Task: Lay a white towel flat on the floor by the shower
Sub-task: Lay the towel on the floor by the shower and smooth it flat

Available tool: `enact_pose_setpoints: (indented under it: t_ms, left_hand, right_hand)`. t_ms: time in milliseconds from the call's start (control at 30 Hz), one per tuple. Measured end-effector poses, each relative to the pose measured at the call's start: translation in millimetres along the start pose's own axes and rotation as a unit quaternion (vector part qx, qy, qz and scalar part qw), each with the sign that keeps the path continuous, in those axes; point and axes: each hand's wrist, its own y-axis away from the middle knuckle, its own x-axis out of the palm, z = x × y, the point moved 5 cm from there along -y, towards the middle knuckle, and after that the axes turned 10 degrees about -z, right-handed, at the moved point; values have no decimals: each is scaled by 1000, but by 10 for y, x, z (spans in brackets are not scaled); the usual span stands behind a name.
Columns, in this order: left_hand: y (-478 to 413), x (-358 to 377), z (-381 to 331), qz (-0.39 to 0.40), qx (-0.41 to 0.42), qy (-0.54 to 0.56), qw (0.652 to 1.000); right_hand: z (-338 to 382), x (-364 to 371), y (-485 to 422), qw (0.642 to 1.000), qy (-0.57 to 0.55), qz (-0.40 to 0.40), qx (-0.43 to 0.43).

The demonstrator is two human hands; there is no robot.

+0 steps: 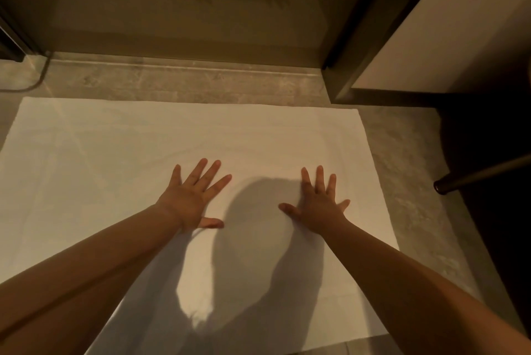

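Note:
A white towel (161,136) lies spread out flat on the grey stone floor, its far edge running along the raised shower threshold (184,73). Both palms rest on the middle of the cloth. My left hand (192,196) is pressed down with fingers fanned apart. About a hand's width to its right, my right hand (319,201) lies flat too, fingers spread. Neither hand grips anything. My head and arms cast a shadow over the near part of the towel.
Behind the threshold stands the glass shower door (201,4) in a dark frame (362,24). A white cabinet or wall panel (448,32) rises at the right, with a dark rod end (442,186) jutting out beside the towel. A strip of bare floor (402,170) borders the towel's right edge.

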Motion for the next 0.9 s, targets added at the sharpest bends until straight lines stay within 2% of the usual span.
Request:
enact_pose_setpoints:
  t_ms: [567, 733, 800, 900]
  left_hand:
    - [-134, -17, 69, -9, -10, 14, 1000]
    - [-14, 30, 120, -46, -38, 48, 997]
    - [116, 79, 236, -64, -68, 57, 994]
    - [314, 138, 490, -85, -99, 69, 989]
  right_hand:
    - [0, -45, -192, 1000, -4, -10, -10]
    - [78, -44, -145, 999, -18, -31, -4]
    - [208, -15, -92, 998, -16, -59, -18]
    - [540, 53, -33, 993, 11, -82, -84]
